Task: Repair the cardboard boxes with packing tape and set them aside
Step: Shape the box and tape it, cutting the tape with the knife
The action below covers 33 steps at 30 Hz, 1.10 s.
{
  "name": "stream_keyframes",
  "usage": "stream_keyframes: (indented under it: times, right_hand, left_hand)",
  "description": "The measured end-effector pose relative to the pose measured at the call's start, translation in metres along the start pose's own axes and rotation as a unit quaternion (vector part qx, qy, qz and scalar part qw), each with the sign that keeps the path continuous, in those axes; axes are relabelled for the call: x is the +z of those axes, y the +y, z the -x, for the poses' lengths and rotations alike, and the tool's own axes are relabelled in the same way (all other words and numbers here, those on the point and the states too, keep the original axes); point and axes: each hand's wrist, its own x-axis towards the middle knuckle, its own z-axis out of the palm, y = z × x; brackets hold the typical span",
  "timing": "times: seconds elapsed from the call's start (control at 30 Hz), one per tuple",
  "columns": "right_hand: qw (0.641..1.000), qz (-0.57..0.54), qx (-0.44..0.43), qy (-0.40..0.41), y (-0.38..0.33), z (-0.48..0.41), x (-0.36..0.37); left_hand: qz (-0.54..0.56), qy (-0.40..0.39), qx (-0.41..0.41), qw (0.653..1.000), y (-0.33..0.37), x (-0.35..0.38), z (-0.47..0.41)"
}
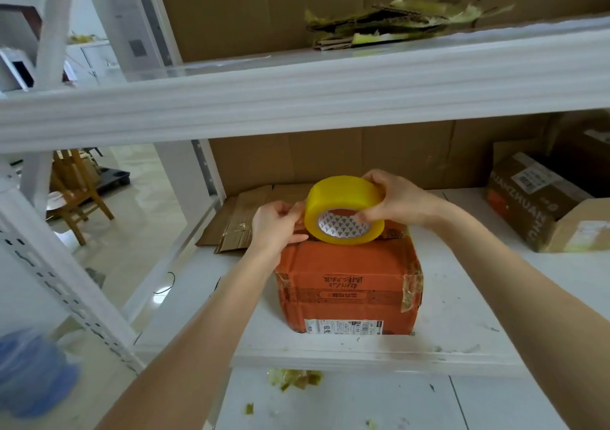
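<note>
Orange cardboard box [348,281] stood on white shelf [462,297], near front edge, old tape peeling at right corner. Yellow tape roll [343,210] rested tilted on box top, far edge. Right hand [392,198] gripped roll, fingers over rim, thumb in core. Left hand [280,225] pinched at roll's left side, tape end not discernible. Flattened cardboard [237,218] lay far left behind box. Open brown box [541,202] sat far right. Torn scraps [396,23] lay on upper shelf.

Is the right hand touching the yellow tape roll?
Touching. The head view shows the right hand gripping the tape roll, with the fingers curled over its top and the thumb at its inner core.
</note>
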Motion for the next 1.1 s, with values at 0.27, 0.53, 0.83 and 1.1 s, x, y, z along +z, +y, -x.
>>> stream_keyframes:
  times: [0.27, 0.53, 0.83, 1.1]
  right_hand:
    - [0.996, 0.003, -0.043, 0.08, -0.014, -0.012, 0.0]
    - [0.994, 0.082, -0.035, 0.066, -0.029, -0.017, -0.001]
    - [0.987, 0.14, -0.035, 0.067, -0.043, -0.019, 0.005]
    - [0.976, 0.208, -0.035, 0.047, -0.047, -0.026, 0.008]
  left_hand:
    - [0.015, 0.045, -0.053, 0.997, -0.008, -0.025, -0.014]
    - [-0.014, 0.051, -0.084, 0.995, -0.029, -0.031, -0.014]
    - [-0.014, 0.067, -0.118, 0.991, -0.041, -0.033, -0.013]
    - [-0.029, 0.022, -0.165, 0.986, -0.064, -0.022, -0.003]
